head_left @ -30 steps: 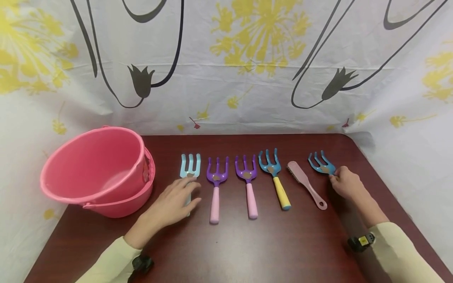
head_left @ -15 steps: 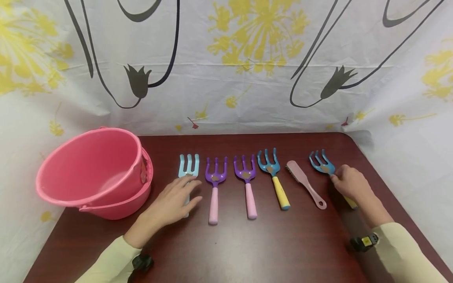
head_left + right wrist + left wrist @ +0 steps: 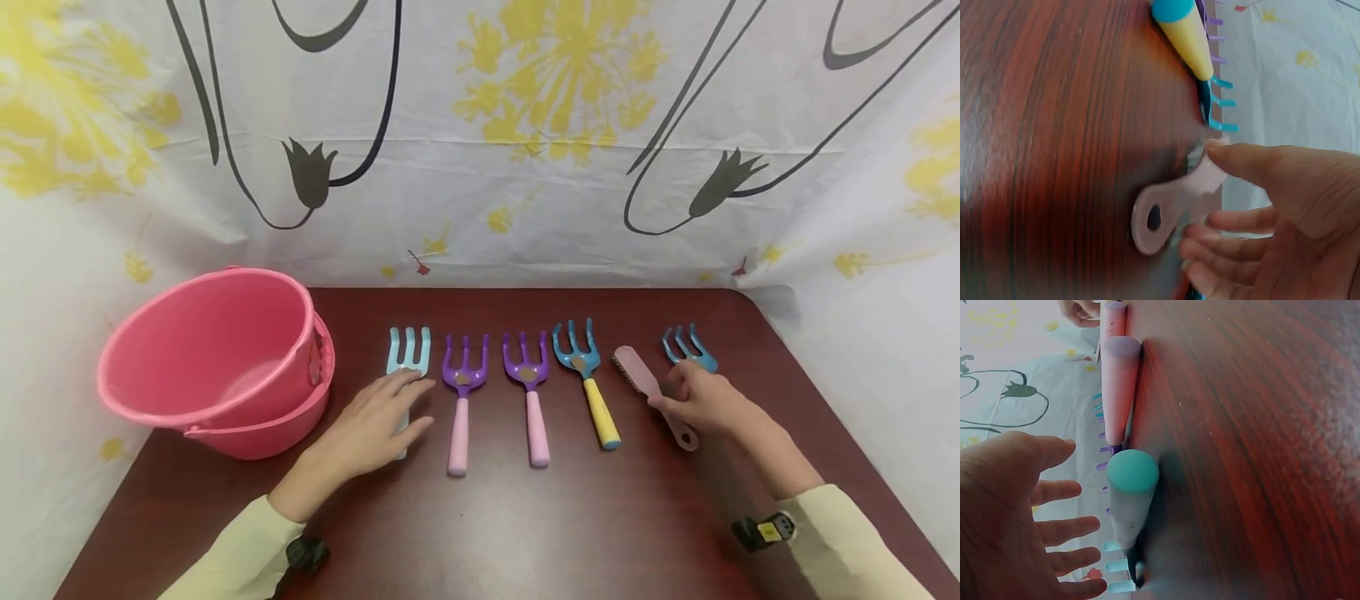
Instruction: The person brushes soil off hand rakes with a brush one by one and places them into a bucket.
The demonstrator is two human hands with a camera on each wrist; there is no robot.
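My left hand (image 3: 375,429) lies over the handle of a light blue hand fork (image 3: 409,354), fingers spread and not curled round it. The left wrist view shows the fork's pale handle (image 3: 1133,506) beside the loose fingers. On the right, my right hand (image 3: 708,404) reaches over a pink hairbrush (image 3: 636,371) lying on the table. In the right wrist view, the thumb is at the hairbrush (image 3: 1169,206) on one side and the bent fingers are on the other, without a visible grip. A blue hand fork (image 3: 690,350) lies partly hidden behind this hand.
Between the hands lie two purple forks with pink handles (image 3: 459,433) (image 3: 537,429) and a blue fork with a yellow handle (image 3: 602,412). Nested pink buckets (image 3: 217,350) stand at the left. A patterned white cloth (image 3: 480,208) hangs behind the dark table (image 3: 517,542).
My right hand has left the blue fork at the far right and moved left to the hairbrush. The left hand stays over the light blue fork. The view shifts slightly.
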